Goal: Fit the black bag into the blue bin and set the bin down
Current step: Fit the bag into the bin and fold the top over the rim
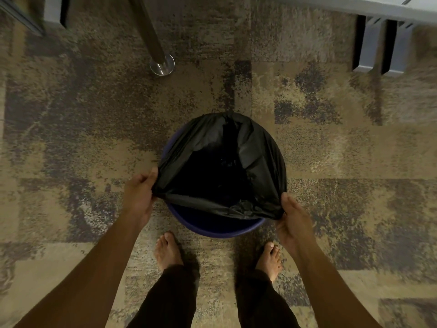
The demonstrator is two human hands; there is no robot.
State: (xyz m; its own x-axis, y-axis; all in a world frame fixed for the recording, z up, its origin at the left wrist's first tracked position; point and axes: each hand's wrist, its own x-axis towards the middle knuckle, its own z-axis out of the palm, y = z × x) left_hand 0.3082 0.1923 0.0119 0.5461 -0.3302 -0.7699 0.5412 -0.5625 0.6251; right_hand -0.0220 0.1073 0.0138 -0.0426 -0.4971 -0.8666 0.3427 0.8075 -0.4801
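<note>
The round blue bin stands on the carpet just in front of my bare feet. The black bag hangs down inside it, its mouth stretched over the far and right parts of the rim. The near rim is bare blue, and the bag's near edge runs taut across the opening. My left hand pinches the bag's edge at the bin's left side. At the near right side, my right hand grips the bag's edge.
A metal pole with a round chrome foot rises from the patterned carpet beyond the bin. Grey furniture legs stand at the far right, and another grey piece at the far left. My feet are close behind the bin.
</note>
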